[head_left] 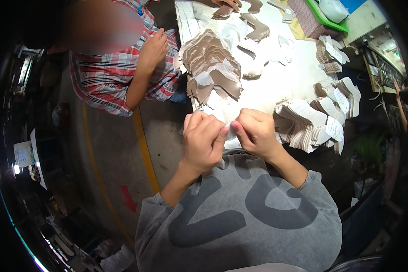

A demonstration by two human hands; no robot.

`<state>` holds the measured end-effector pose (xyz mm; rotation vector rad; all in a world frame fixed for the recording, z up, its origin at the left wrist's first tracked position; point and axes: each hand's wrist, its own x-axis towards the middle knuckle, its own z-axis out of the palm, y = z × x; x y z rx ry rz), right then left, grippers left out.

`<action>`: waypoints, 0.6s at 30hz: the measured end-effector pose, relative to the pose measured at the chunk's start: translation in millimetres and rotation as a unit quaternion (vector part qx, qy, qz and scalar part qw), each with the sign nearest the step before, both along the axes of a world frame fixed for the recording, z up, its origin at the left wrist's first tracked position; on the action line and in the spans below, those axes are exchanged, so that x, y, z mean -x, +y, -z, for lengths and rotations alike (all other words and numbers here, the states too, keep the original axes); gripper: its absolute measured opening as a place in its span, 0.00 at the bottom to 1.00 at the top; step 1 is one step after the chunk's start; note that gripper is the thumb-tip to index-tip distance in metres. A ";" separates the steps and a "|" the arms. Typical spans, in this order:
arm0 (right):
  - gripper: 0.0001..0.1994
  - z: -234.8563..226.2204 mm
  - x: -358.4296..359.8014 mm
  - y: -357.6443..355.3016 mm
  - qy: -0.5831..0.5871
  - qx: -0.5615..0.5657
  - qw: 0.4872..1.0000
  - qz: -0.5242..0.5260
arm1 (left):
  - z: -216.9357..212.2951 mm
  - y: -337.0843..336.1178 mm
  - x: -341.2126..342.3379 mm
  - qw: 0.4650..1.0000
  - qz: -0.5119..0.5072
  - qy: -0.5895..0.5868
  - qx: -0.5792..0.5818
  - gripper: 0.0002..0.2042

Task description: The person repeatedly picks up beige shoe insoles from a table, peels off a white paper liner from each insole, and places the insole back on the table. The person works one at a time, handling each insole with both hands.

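Observation:
My left hand [202, 139] and my right hand [255, 133] are close together at the near edge of the white table [299, 59]. Both are closed, thumbs facing each other. Pinched between them is a thin white piece [230, 134], mostly hidden by my fingers; its exact kind does not show. Just beyond my left hand lies a fanned heap of curved taupe cut pieces [213, 56], with white paper-like scraps among them. To the right of my right hand sit stacks of pale curved cut pieces [303, 119], some with white slips on top.
At the left edge of the table a person in a red plaid shirt [106, 86] is close by. Another hand [229, 3] touches pieces at the far edge. A green tray [324, 18] stands at the far right. Yellow lines [145, 149] mark the floor.

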<state>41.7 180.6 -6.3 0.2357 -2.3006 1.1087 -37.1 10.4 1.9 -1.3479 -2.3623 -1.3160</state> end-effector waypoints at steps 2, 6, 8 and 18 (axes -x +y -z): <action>0.14 0.7 -0.3 -0.4 0.034 0.004 0.998 -0.049 | -0.2 2.2 1.7 1.000 -0.012 0.001 0.005 0.08; 0.13 5.4 3.6 -1.7 0.003 0.019 1.000 0.025 | 0.4 0.6 3.1 0.999 0.004 0.011 -0.036 0.05; 0.13 6.7 2.3 -3.6 0.005 0.041 0.999 -0.008 | 0.6 0.0 1.8 0.999 0.021 0.021 -0.038 0.04; 0.15 6.6 2.9 2.9 0.048 0.007 0.999 -0.020 | -6.8 2.6 0.1 0.998 0.035 0.027 -0.051 0.08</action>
